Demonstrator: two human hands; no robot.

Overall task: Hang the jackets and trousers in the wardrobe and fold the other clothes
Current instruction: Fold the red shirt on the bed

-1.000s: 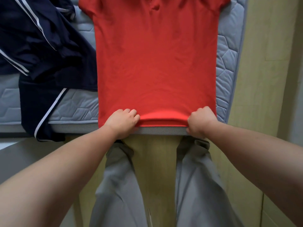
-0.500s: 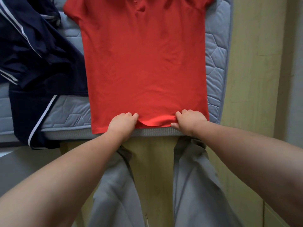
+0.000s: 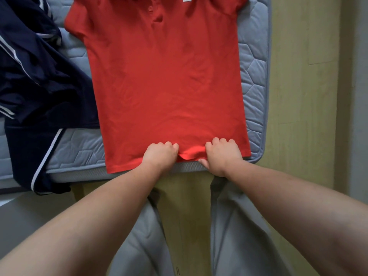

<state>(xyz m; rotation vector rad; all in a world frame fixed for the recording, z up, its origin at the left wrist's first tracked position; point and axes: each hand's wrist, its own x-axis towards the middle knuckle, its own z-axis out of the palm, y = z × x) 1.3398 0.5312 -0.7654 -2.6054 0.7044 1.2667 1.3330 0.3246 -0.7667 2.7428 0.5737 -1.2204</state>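
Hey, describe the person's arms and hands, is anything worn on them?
Both are bare. The left hand and right hand wear no gloves, and no ring or watch shows. No sleeve shows on the left forearm or the right forearm. Grey trousers cover the legs.

Bed (image 3: pixel 254 80): grey-blue quilted top, hexagon stitching, rounded corner.
Floor (image 3: pixel 298 100): pale yellowish planks, thin seams.
Light: soft, even.

Your grey quilted mattress (image 3: pixel 254 80) carries a red polo shirt (image 3: pixel 165 86) spread flat. Left of the shirt, a crumpled navy garment (image 3: pixel 39 80) with white stripes drapes over the near edge.
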